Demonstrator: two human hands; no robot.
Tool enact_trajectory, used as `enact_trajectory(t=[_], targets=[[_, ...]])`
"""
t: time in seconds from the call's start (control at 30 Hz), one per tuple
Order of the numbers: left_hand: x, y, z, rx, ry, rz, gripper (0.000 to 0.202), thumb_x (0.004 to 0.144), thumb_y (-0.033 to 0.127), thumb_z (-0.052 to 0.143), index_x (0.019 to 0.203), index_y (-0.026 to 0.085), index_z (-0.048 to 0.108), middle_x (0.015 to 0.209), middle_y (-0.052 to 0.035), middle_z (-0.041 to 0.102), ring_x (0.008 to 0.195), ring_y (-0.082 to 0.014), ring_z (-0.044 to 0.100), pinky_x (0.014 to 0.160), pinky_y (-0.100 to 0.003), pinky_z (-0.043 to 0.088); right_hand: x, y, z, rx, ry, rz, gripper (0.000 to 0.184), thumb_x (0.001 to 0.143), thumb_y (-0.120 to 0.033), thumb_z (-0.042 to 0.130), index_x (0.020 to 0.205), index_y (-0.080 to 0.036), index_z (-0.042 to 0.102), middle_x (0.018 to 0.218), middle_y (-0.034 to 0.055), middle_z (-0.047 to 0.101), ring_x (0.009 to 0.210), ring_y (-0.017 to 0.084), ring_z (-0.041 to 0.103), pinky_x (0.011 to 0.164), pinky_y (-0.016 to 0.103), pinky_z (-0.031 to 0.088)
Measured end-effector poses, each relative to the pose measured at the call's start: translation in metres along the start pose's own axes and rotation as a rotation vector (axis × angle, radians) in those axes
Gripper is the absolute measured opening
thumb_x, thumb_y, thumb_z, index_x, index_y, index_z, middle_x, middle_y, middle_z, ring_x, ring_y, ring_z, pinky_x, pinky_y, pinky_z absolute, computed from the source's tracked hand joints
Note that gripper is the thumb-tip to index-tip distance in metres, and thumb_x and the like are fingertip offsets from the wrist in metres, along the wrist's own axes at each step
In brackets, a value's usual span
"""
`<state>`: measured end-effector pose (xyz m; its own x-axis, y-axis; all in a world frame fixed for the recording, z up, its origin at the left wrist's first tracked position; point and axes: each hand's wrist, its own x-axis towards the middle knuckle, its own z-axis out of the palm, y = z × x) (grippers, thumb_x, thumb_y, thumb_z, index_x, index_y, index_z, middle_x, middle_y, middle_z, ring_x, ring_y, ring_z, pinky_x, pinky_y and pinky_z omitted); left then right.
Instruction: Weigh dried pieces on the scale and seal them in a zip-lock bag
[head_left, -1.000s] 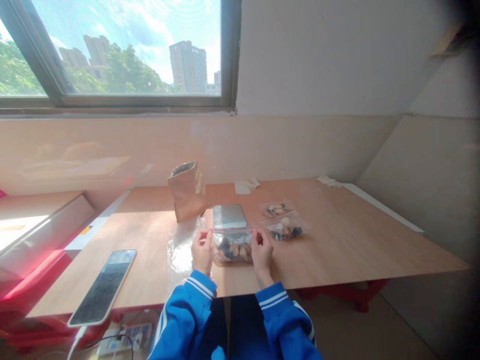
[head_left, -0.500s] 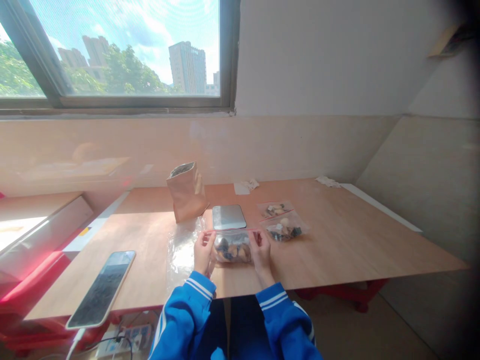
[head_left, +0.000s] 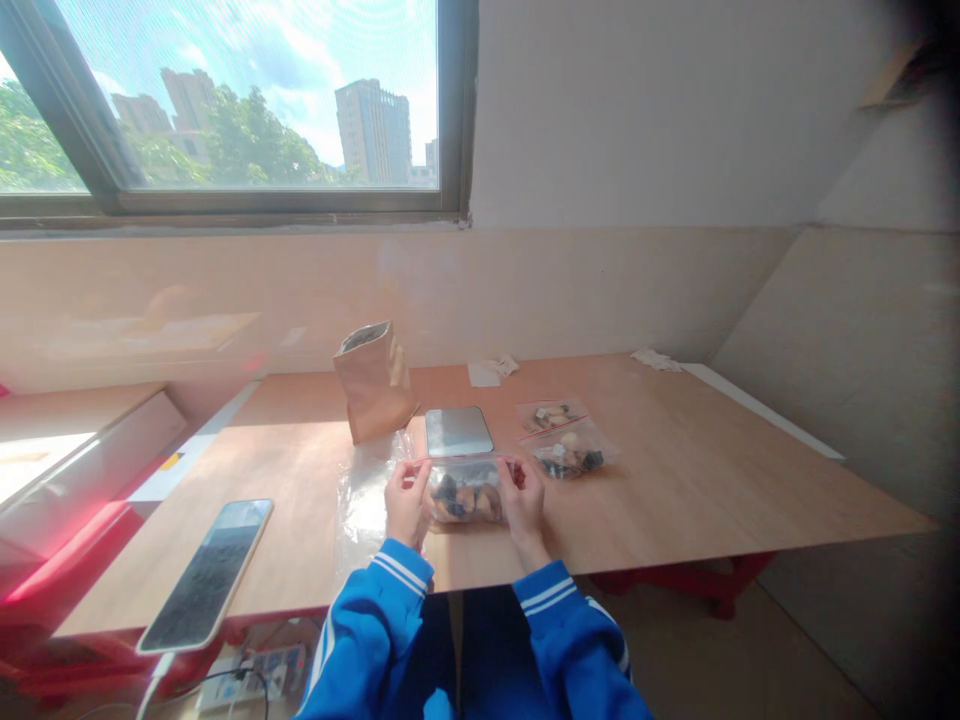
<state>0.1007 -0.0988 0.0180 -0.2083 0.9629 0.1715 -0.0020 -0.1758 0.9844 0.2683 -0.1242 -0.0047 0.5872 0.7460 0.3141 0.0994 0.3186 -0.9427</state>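
Note:
A clear zip bag [head_left: 465,492] filled with dark and tan pieces is held upright on the wooden table [head_left: 675,480] in front of me. My left hand [head_left: 406,503] pinches its top left corner and my right hand [head_left: 522,500] pinches the top edge on the right side. Both sleeves are blue with white stripes. Just behind the bag lies a small grey scale [head_left: 458,431].
Two more filled zip bags [head_left: 566,448] lie to the right of the scale. A brown paper bag [head_left: 373,382] stands open behind left. Flat clear plastic bags [head_left: 364,500] lie left of my hands. A phone [head_left: 205,573] on a cable rests at the table's left front edge.
My right hand has slid a little leftwards along the bag's top edge, closer to the left hand. The bag stays in place.

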Motion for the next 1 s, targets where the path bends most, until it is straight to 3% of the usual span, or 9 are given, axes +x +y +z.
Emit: enact_trajectory(t=[0.27, 0.5, 0.77, 1.0], targets=[[0.002, -0.003, -0.001, -0.003, -0.035, 0.028, 0.035, 0.079, 0.048, 0.062, 0.088, 0.015, 0.071, 0.083, -0.0054, 0.069, 0.077, -0.0159, 0.061, 0.071, -0.026, 0.044, 0.000, -0.003, 0.001, 0.091, 0.011, 0.052, 0.030, 0.082, -0.045, 0.061, 0.084, -0.015, 0.063, 0.077, 0.0030, 0.063, 0.073, 0.016, 0.059, 0.068, 0.028, 0.048], [0.004, -0.011, -0.001, -0.003, -0.029, 0.036, 0.038, 0.083, 0.051, 0.056, 0.089, 0.016, 0.069, 0.084, -0.0051, 0.069, 0.077, -0.0155, 0.060, 0.070, -0.025, 0.043, 0.000, 0.000, 0.000, 0.187, -0.120, 0.111, 0.032, 0.082, -0.047, 0.061, 0.092, -0.017, 0.064, 0.088, 0.0064, 0.069, 0.084, 0.019, 0.065, 0.076, 0.031, 0.051], [-0.002, -0.005, 0.000, 0.055, 0.012, 0.012, 0.045, 0.081, 0.059, 0.055, 0.091, 0.017, 0.066, 0.087, -0.0066, 0.068, 0.073, -0.0174, 0.058, 0.067, -0.028, 0.046, -0.001, 0.001, 0.001, 0.067, -0.140, 0.008, 0.031, 0.082, -0.046, 0.062, 0.086, -0.016, 0.070, 0.087, 0.0074, 0.071, 0.082, 0.020, 0.064, 0.076, 0.031, 0.050], [0.001, -0.008, 0.000, -0.002, -0.003, 0.012, 0.040, 0.083, 0.056, 0.054, 0.088, 0.017, 0.064, 0.085, -0.0051, 0.066, 0.077, -0.0172, 0.059, 0.071, -0.029, 0.045, 0.001, 0.005, 0.002, 0.070, -0.130, 0.021, 0.033, 0.080, -0.046, 0.064, 0.092, -0.016, 0.071, 0.090, 0.0082, 0.072, 0.081, 0.020, 0.065, 0.074, 0.031, 0.051]])
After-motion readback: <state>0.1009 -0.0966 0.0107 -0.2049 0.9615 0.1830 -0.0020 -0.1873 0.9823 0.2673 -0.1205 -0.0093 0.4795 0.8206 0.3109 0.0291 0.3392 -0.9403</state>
